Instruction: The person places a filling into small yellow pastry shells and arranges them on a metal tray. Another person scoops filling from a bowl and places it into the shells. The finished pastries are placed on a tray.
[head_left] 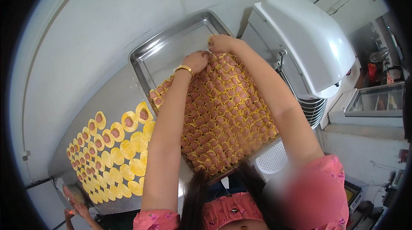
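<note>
Dark hair (196, 195) below both hands (196, 62) (222, 43), fingertips indistinct against dumplings (221, 101)

Bright light | glare on metal tray (171, 52) | black fisheye rim | blurred patch lower right

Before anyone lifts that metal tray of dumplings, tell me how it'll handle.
The metal tray would probably feel heavy, since packed rows of dumplings cover most of it. It may weigh down toward its near side, as bare metal shows at the far end. Tilting could shift the dumplings, which look soft.
</note>
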A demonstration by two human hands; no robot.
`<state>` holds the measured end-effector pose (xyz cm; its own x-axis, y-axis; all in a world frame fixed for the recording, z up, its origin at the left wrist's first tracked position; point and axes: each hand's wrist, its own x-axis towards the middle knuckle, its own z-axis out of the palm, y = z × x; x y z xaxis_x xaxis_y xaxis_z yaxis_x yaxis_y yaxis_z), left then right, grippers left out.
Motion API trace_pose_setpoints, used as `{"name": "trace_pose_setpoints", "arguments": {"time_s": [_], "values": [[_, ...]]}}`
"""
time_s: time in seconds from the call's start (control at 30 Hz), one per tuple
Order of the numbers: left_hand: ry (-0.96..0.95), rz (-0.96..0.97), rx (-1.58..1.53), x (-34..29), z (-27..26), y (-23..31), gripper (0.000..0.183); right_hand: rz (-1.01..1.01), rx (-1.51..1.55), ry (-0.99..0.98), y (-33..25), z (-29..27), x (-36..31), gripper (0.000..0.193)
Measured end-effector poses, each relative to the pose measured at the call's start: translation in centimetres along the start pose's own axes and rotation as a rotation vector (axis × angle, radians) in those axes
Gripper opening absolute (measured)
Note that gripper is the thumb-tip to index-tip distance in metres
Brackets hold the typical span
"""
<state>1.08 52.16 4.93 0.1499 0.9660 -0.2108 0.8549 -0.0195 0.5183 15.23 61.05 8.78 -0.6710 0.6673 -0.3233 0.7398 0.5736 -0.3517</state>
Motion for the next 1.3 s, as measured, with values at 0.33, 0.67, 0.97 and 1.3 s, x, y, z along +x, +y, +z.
{"name": "trace_pose_setpoints", "arguments": {"time_s": [0.33, 0.67, 0.97, 1.3], "values": [[-0.042, -0.060, -0.079, 1.0, 0.7, 0.5, 0.047, -0.145, 0.020, -0.015, 2.0, -0.2, 0.6, 0.038], [-0.066, -0.047, -0.115, 1.0, 0.5, 1.5, 0.047, 0.090, 0.091, -0.061, 2.5, -0.1, 0.2, 0.042], [-0.020, -0.073, -0.106, 1.2, 1.0, 1.8, 0.048, -0.021, 0.045, -0.167, 2.8, -1.1, 0.4, 0.044], [0.088, 0.039, -0.113, -2.9, -2.0, 0.3, 0.044, -0.432, -0.173, 0.081, 3.3, -1.6, 3.4, 0.041]]}}
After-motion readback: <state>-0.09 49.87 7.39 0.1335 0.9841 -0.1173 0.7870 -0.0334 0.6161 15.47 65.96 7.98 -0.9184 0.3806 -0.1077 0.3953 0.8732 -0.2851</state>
